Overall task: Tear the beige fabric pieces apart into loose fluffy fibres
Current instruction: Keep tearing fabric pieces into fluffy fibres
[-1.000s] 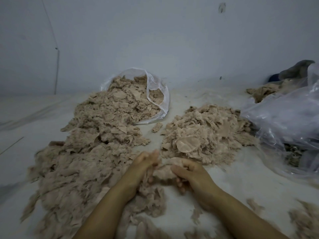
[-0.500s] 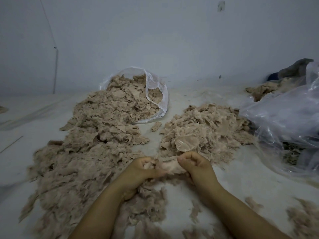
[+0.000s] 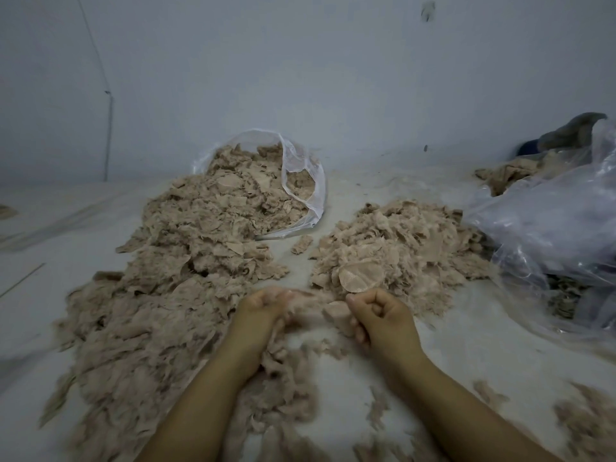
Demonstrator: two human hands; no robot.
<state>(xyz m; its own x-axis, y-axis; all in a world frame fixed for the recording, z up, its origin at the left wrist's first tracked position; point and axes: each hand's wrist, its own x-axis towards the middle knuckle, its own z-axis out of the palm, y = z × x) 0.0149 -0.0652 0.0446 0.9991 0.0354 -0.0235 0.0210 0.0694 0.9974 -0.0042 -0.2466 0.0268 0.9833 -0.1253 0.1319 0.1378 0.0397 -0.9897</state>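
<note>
Both hands are closed around one beige fabric piece held between them, just above the pale surface (floor or tabletop, it cannot be told which). The left hand grips the left end with fingers curled; the right hand pinches the right end, fingers folded into the palm. The span between them looks stretched and already fraying, though motion blur hides the detail. Judgement on handling: the material appears very light, soft and limp, with no stiffness; it should part along its weave under a short opposed pull and is unlikely to slip, since the fluffy surface gives friction. The best hold is close to either side of the intended tear, near the edges, so the pull concentrates on a narrow strip instead of merely stretching the piece. Directly beneath the wrists lie loose tufts. To the left, touching the left forearm, spreads the large heap of fibres, running back to an open clear bag near the wall. Just beyond the right hand sits the smaller pile, with one round, untorn disc of fabric on its near edge, just beside the right knuckles. Further right lies a crumpled plastic sheet; scattered scraps lie near the right forearm.
</note>
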